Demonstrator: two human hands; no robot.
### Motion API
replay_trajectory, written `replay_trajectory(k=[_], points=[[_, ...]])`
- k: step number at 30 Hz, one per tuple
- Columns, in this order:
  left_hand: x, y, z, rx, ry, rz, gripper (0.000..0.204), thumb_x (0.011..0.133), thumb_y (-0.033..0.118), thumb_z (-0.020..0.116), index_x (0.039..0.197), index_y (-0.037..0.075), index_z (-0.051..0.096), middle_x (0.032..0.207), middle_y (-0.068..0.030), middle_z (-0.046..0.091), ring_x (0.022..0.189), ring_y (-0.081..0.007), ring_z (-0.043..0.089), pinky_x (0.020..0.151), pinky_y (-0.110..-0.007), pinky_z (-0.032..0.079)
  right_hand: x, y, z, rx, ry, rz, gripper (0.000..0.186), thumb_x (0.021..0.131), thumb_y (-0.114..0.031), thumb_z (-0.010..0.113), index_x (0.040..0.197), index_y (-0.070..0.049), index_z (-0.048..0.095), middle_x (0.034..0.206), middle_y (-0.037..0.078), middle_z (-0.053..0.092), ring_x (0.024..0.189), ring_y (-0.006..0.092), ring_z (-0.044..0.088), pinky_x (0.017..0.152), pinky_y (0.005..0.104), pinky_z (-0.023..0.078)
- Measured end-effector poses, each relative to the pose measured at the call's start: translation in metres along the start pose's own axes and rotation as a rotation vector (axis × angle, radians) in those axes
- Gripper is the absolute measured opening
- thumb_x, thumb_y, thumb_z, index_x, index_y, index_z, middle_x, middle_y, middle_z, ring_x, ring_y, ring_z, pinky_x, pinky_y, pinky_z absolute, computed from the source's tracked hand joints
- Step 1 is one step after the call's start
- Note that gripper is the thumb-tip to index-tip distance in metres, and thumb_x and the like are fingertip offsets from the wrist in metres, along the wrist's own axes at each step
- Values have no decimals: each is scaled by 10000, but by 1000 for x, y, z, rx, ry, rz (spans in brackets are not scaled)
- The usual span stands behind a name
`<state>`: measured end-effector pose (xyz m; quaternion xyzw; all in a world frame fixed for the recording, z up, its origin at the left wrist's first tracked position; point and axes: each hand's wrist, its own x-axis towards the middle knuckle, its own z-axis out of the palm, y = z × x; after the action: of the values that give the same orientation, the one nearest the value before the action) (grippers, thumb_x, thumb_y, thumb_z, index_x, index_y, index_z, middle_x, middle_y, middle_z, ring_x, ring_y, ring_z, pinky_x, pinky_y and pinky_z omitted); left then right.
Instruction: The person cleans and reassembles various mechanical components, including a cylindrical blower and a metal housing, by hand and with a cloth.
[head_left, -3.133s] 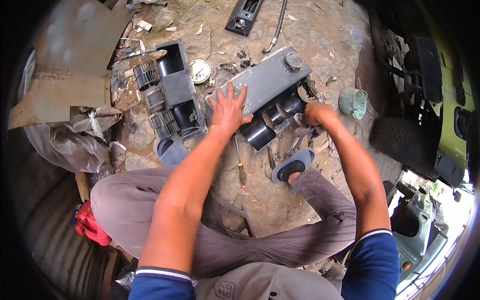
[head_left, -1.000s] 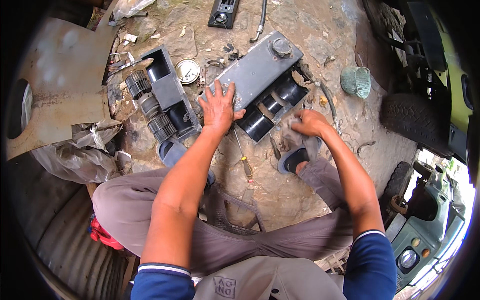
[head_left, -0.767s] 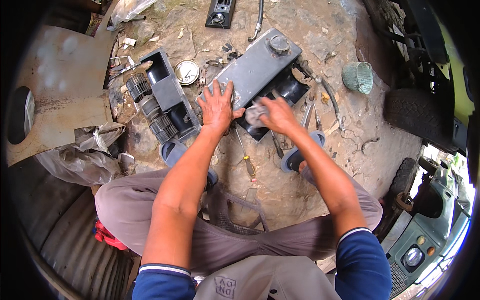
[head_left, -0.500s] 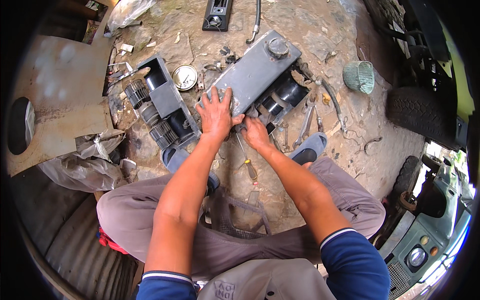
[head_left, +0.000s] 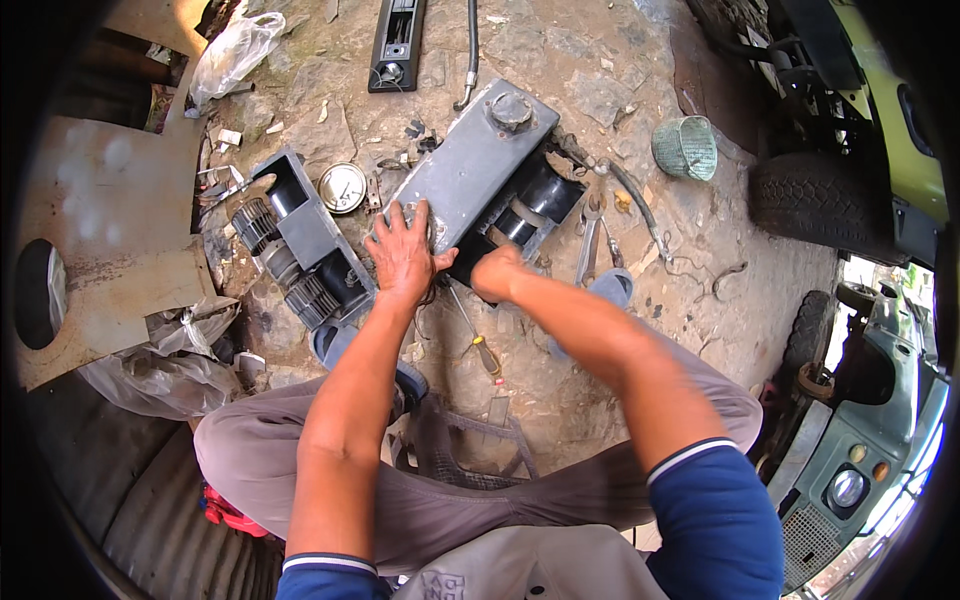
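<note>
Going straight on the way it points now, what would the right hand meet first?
Pointing forward and leftward, the right hand would probably first meet the black inner wall of the grey housing, with the left hand beyond. Its fingers are hidden, so depth is unclear.

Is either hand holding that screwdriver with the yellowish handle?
No, the screwdriver lies on the ground, while the left hand rests on the gray housing and the right hand is at its open side.
</note>
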<state>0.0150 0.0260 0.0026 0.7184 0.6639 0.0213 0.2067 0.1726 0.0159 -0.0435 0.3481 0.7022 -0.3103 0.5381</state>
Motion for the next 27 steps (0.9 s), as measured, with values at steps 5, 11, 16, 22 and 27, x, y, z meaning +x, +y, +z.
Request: replay_trajectory(k=[5,11,16,22,27], points=[[-4,-2,-3,-2,7,-21,952,624,537,859,1431,204,478,1419,-177,444,1283,-425,427,981,-611,378,-116,114,-18,-110,252,211,207,842,-180,661,991,-96,778,1093,128,744,1013,258,721,783,438,572],[-3,0,-4,14,20,3,967,617,530,863,1434,173,488,1430,-210,444,1274,-420,448,981,-578,398,-111,169,-50,496,584,413,344,877,-255,605,1139,-60,715,1152,171,713,1092,328,682,929,424,548],[3,0,0,44,28,38,966,616,532,857,1432,164,494,1429,-221,448,1275,-433,447,994,-570,402,27,153,0,674,616,485,367,886,-222,568,1193,-52,674,1272,208,648,1173,380,630,991,459,508],[1,-2,1,54,53,36,962,614,528,859,1427,158,498,1431,-228,450,1272,-440,447,986,-568,415,39,161,29,533,800,427,354,911,-155,529,1242,-75,628,1216,185,651,1071,407,661,891,468,541],[2,-1,4,36,42,34,947,619,516,864,1419,182,482,1430,-218,440,1276,-440,440,986,-585,396,-2,153,-24,138,211,387,250,871,-156,656,1095,-110,758,1141,126,732,996,297,709,715,505,563]])
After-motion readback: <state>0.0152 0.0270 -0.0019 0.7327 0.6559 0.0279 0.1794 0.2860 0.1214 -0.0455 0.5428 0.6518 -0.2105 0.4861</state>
